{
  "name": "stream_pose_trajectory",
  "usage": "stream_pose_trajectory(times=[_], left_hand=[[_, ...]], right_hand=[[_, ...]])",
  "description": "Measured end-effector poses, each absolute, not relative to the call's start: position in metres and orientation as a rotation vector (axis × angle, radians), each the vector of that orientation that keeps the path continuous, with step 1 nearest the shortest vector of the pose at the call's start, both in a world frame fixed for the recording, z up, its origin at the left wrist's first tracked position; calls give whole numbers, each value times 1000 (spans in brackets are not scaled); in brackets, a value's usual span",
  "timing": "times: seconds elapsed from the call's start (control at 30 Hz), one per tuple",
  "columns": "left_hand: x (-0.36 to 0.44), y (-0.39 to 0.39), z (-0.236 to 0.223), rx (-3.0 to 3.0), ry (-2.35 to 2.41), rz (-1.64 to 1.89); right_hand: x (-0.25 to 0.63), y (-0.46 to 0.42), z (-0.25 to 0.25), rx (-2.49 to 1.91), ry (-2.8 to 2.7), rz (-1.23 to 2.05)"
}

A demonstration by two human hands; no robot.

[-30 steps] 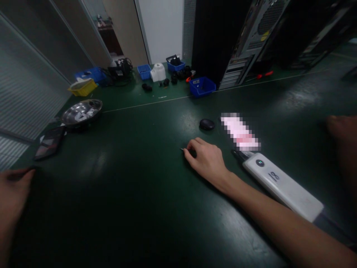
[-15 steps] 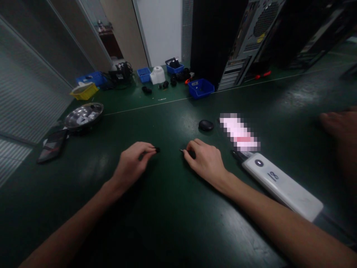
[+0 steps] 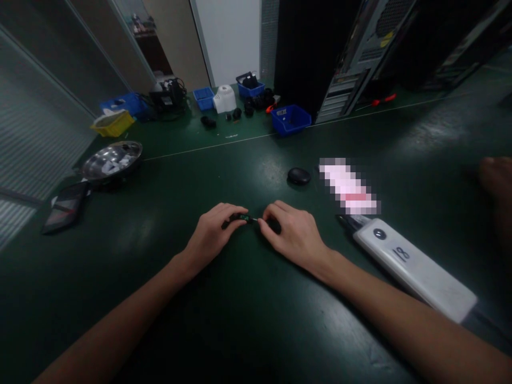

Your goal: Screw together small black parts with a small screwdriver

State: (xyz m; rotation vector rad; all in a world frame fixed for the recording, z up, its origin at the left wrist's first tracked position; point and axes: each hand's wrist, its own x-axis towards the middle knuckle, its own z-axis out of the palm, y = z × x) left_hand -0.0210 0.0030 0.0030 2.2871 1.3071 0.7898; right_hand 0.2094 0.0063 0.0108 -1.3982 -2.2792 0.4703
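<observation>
Both of my hands rest on the dark green table [image 3: 240, 320], fingertips almost meeting at its middle. My left hand [image 3: 214, 232] is closed in a pinch on a small black part [image 3: 239, 217]. My right hand [image 3: 292, 232] is closed too, pinching a thin small piece [image 3: 256, 220] that points at the black part. The two pieces touch or nearly touch between the fingertips; I cannot make out what they are.
A white device marked 18 [image 3: 414, 266] lies right of my right arm. A black oval object [image 3: 298, 176] sits beyond. A metal bowl [image 3: 111, 160] and dark phone [image 3: 66, 205] lie left. Blue bins [image 3: 290, 118], a yellow bin [image 3: 112, 124], computer towers [image 3: 352, 53] stand behind. Another person's hand [image 3: 496, 181] is far right.
My left hand came in from the lower left with the small black part and moved right until it met my right hand's fingertips. My right hand stayed almost still.
</observation>
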Motion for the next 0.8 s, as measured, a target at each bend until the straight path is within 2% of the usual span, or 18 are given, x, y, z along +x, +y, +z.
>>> stream_pose_trajectory(times=[0.4, 0.8], left_hand=[[-26, 4, -2, 2276, 1200, 901], [-21, 1, -3, 2444, 1055, 852]], right_hand=[[209, 5, 11, -1307, -2265, 511], [207, 2, 9, -1248, -2378, 446]])
